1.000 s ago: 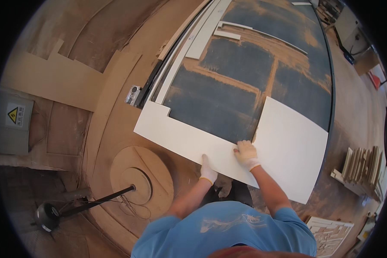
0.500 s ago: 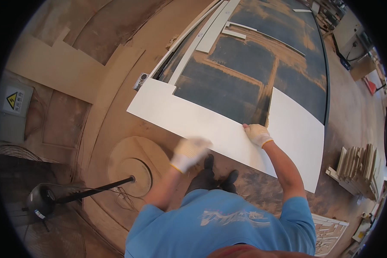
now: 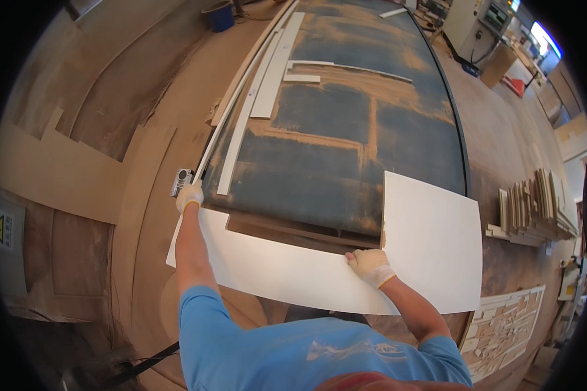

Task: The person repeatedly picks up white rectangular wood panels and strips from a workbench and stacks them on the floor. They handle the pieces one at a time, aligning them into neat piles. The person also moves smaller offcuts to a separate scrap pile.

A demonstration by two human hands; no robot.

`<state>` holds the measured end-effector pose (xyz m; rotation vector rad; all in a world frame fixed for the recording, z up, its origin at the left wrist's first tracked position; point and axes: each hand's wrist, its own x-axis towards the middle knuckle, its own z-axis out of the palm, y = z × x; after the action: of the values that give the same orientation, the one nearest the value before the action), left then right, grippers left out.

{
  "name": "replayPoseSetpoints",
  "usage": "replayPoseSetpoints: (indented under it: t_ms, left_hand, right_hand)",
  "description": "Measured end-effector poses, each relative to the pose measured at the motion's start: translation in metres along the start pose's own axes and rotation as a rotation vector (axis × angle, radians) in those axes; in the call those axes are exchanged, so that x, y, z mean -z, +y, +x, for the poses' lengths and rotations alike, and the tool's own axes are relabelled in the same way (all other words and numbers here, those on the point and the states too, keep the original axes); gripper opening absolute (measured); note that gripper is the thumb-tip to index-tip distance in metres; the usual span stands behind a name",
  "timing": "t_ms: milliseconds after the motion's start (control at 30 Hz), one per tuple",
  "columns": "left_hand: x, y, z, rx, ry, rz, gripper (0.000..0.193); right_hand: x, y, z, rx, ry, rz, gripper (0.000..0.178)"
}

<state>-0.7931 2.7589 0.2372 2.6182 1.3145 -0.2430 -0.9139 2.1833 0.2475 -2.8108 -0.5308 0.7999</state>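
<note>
A large white cut-out board (image 3: 287, 264) lies across the near end of the dark table, its near edge jutting out toward me. My right hand (image 3: 370, 266), in a pale knit glove, is closed on the board's inner edge, beside its wide right part. My left hand (image 3: 190, 197), gloved too, reaches over the board's left end. Its fingers close around the near end of a long narrow white strip (image 3: 227, 130) that runs along the table's left side. The left fingertips are partly hidden.
More white strips (image 3: 277, 72) and thin offcuts lie on the dusty dark tabletop (image 3: 300, 166). At the right stands a stack of panels (image 3: 531, 205), with a pallet of scraps (image 3: 502, 332) nearer me. A blue bucket (image 3: 218, 16) is at the far left.
The white board has come nearer to me, pulled partly off the table with my right hand still on it. My left hand has moved forward and left to the narrow strip's end.
</note>
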Motion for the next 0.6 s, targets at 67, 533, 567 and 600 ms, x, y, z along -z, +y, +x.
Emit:
replayPoseSetpoints:
  t_ms: [67,533,567,600]
  left_hand:
    - [-0.017,0.022,0.014,-0.028,-0.013,-0.005,0.072]
    - [0.010,0.165,-0.066,-0.628,-0.816,-0.806,0.077]
    - [0.018,0.153,-0.103,-0.723,-0.915,-0.813,0.076]
    - [0.015,0.153,-0.144,-0.808,-0.830,-0.734,0.075]
  right_hand:
    - [0.004,0.001,-0.013,-0.053,0.052,-0.006,0.056]
    - [-0.038,0.124,-0.228,-0.670,0.024,0.435,0.066]
    - [-0.051,0.115,-0.236,-0.677,0.050,0.482,0.066]
    - [-0.067,0.111,-0.249,-0.697,0.064,0.520,0.067]
